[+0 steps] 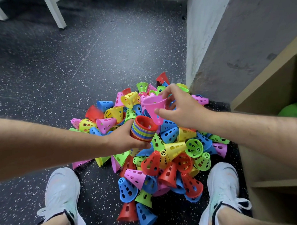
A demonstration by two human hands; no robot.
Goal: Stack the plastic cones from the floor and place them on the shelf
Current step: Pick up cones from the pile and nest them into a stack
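- Here the left hand [126, 138] wraps its grip around a nested stack [143, 129], red cone on top, wide ends up.
- The right hand [181, 107] pinches a pink cone [153, 107], tilted, just above the stack.
- Loose cones [159, 163] lie heaped on the floor [61, 67], beside the shelf [271, 93].

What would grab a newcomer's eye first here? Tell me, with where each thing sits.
The bright pile of cones on the speckled dark floor, between two white shoes, dominates. Above it, the left hand grips a nested stack with a red cone on top, while the right hand holds a pink cone just over it.
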